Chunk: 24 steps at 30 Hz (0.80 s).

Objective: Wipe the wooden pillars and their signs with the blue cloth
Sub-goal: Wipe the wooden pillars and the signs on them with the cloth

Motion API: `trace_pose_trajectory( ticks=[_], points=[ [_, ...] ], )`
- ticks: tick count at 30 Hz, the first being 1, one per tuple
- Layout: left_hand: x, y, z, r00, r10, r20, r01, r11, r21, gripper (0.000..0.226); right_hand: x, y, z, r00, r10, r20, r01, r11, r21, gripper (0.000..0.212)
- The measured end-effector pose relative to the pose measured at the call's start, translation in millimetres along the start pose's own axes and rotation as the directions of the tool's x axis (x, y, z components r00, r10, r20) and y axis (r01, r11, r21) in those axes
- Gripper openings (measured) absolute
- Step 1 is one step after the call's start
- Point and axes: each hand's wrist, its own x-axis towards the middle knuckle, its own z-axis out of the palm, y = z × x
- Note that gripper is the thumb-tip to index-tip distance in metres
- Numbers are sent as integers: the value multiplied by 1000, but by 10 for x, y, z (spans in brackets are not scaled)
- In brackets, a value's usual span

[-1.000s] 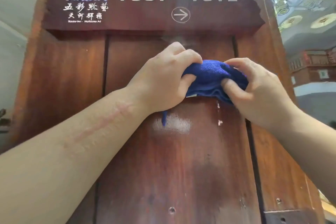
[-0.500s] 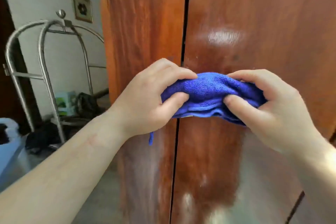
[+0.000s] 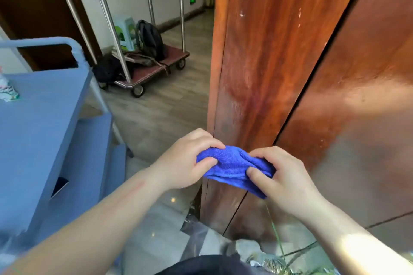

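Note:
The reddish wooden pillar (image 3: 268, 56) fills the right half of the view, with a dark vertical seam between two of its boards. Low in front of it, both hands hold the bunched blue cloth (image 3: 232, 166). My left hand (image 3: 187, 161) pinches the cloth's left end and my right hand (image 3: 283, 174) grips its right end. The cloth hangs close to the pillar's lower left edge; I cannot tell whether it touches the wood. No sign is in view.
A blue service cart (image 3: 40, 131) stands close on the left. Behind it a metal luggage trolley (image 3: 154, 65) carries a dark backpack (image 3: 148, 39) and bags. Wood-look floor (image 3: 165, 109) lies between them; glossy tiles (image 3: 156, 230) and debris lie at the pillar's base.
The view has dropped from the sign to the pillar's lower part. Both hands, still holding the cloth, have come down the pillar to near its base. The cart and trolley are now in view.

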Motion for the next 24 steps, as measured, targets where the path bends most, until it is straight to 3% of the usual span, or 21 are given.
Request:
trace_pose_trajectory(
  ticks=[7,24],
  points=[
    [-435,-610,41,982,-178,66,180,983,-20,30,131,-81,671,989,34,146,-36,999,7,20],
    [206,-1690,-914,993,-85,77,92,991,-93,28,1195,-823,1169,986,139,-87,-132,987,86,16]
  ],
)
